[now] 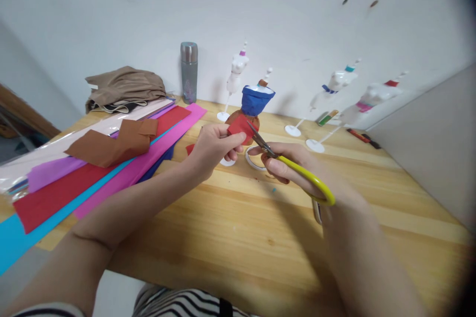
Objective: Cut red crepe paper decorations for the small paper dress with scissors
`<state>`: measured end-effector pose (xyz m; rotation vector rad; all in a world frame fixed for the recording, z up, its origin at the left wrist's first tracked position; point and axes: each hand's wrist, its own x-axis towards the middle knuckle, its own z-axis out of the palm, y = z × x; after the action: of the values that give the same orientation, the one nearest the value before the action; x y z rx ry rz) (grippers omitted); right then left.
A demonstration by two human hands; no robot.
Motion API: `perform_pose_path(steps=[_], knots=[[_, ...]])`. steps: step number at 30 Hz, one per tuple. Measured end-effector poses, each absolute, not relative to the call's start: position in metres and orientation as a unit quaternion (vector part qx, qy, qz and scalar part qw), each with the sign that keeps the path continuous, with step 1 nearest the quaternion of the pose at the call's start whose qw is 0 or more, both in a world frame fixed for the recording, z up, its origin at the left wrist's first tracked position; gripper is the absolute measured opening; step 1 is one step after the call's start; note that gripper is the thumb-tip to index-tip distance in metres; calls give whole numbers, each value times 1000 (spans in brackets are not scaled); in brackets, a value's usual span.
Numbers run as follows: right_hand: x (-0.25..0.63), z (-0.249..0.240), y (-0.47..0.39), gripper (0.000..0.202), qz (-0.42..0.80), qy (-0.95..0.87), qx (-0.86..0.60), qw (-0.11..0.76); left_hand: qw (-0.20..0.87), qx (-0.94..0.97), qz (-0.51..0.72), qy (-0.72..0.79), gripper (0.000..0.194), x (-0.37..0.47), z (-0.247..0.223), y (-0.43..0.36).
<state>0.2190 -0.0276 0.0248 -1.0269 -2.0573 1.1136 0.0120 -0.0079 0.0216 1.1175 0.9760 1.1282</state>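
Note:
My left hand [215, 146] pinches a small piece of red paper [240, 128] between thumb and fingers. Yellow-handled scissors [308, 174] are gripped in my right hand [286, 161], their blades reaching the right edge of the red piece. Whether the blades cut into it I cannot tell. Just behind, a miniature dress form [257, 101] wears a blue top and a brown lower part, partly hidden by the red piece. A white ring, perhaps a roll of tape [252, 162], lies under the scissor tips. Another red scrap [189, 149] shows beside my left wrist.
Strips of coloured paper [148, 158] and a brown piece [111, 146] cover the table's left. Behind stand a folded brown cloth [126, 86], a grey flask [189, 74] and more small dress forms [236, 72]. A red and black tool [362, 137] lies by the right-hand wall.

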Motion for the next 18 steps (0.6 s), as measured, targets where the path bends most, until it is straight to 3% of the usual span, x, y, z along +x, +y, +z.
perform_pose_path(steps=[6, 12, 18], knots=[[226, 20, -24, 53, 430, -724, -415, 344, 601, 474, 499, 406, 32, 14, 22, -12], [213, 6, -20, 51, 445, -625, -383, 514, 627, 505, 444, 393, 26, 14, 20, -15], [201, 9, -25, 43, 445, -608, -398, 523, 633, 543, 372, 408, 28, 14, 20, -14]])
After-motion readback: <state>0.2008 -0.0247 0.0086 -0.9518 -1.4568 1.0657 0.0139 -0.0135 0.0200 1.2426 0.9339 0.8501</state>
